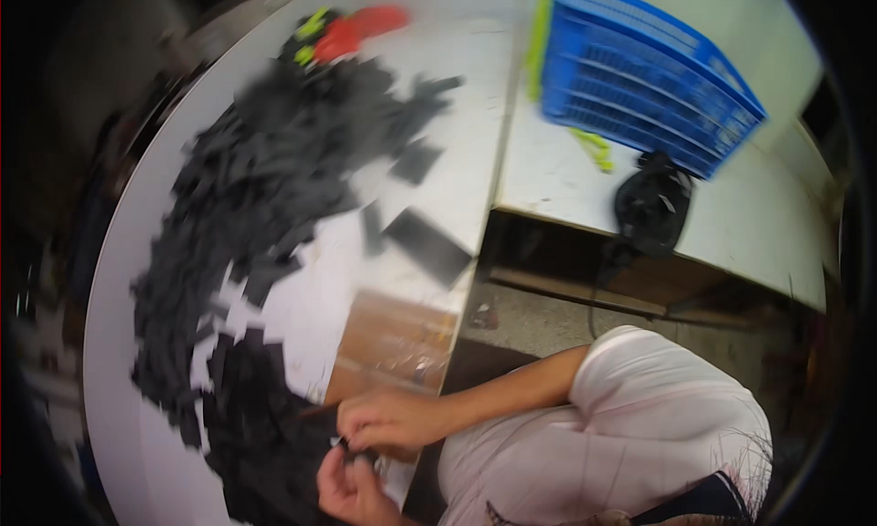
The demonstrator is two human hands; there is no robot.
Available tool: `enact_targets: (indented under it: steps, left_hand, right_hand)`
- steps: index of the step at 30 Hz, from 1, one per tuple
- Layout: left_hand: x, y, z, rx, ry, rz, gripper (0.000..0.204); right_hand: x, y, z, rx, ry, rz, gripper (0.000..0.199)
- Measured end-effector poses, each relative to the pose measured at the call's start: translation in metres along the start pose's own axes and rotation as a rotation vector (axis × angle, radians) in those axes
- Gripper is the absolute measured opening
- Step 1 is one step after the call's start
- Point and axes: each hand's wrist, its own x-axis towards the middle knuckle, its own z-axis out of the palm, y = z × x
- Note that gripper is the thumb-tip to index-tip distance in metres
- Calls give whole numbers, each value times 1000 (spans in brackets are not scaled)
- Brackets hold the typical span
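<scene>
Both hands meet at the near edge of the white table (301, 316): the right hand (388, 421) pinches a small black piece (352, 451) with fingers nearly closed, and the left hand (352, 491) below curls narrowly around the same piece. Judging by the layout, little looks sorted yet; a large heap of black pieces (256, 197) sprawls across the table, with a second dark clump (251, 425) touching the hands. A few flat pieces (425, 243) lie apart near the table's right edge, where bare surface and a brown patch (397, 334) leave open room. Beyond the gap, a blue crate (639, 78) sits on another table (758, 224).
</scene>
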Motion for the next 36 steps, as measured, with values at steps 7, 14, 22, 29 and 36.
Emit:
enact_targets:
  steps: [7,14,22,29,36]
  left_hand:
    - [15,13,33,111,3,220,7]
    - [46,41,24,-898,-331,-387,24]
    - [67,-28,13,-1338,-60,-925,29]
    - [60,-52,9,-1236,-312,-734,30]
    - [65,-6,21,62,-318,285,17]
  right_hand:
    - [7,-57,-21,-433,16,23,6]
    - [45,-83,-32,-210,-93,198,11]
    - [46,-4,-51,398,-91,738,19]
    - [43,27,-55,319,-143,633,19]
    - [36,13,-51,-361,-32,173,16]
